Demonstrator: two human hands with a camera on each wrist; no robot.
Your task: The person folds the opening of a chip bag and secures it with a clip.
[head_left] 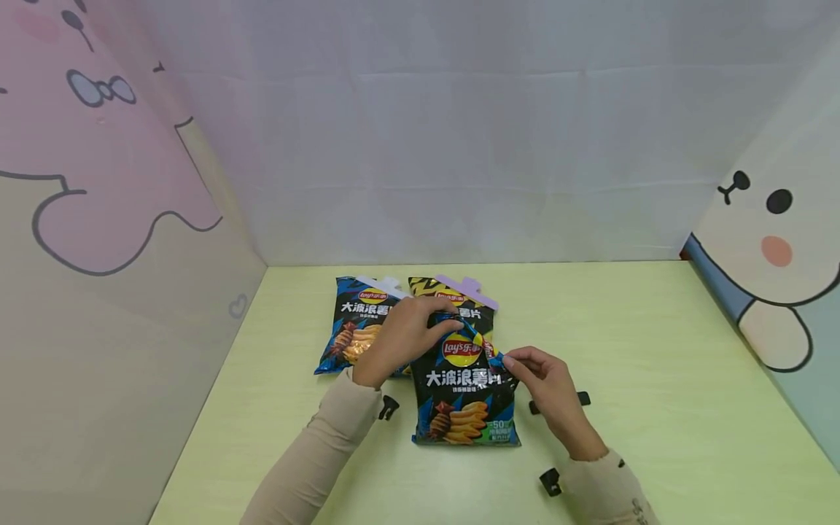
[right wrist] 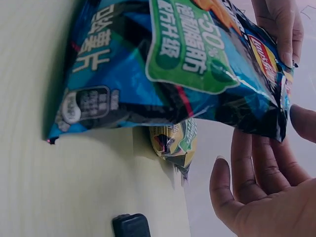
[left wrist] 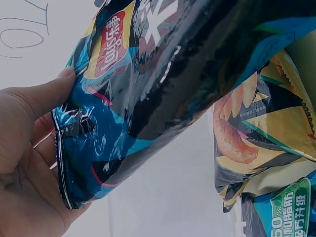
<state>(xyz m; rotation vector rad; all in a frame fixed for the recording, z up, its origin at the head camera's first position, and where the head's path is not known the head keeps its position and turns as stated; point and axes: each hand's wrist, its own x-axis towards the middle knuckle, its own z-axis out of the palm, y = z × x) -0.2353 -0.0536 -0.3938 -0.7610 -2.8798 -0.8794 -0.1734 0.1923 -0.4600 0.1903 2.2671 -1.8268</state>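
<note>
A blue and black chip bag [head_left: 466, 397] stands close in front of me, its top edge folded over at a slant. My left hand [head_left: 408, 328] pinches the top left corner; in the left wrist view its thumb is on the front and its fingers behind. At the other top corner, my right hand [head_left: 547, 383] holds the edge between thumb and fingers. Behind the left arm lies a second blue chip bag [head_left: 354, 317] with a white clip [head_left: 383, 286] across its top. Partly hidden beyond the held bag is a yellow and black chip bag [head_left: 485, 321], closed with a purple clip [head_left: 467, 292].
A black object [head_left: 584, 398] lies on the pale green table [head_left: 656, 328], partly hidden behind the right wrist. Small black pieces show beside the left wrist [head_left: 389, 407] and the right cuff [head_left: 550, 482]. Fabric walls with cartoon figures enclose the table at the back and sides.
</note>
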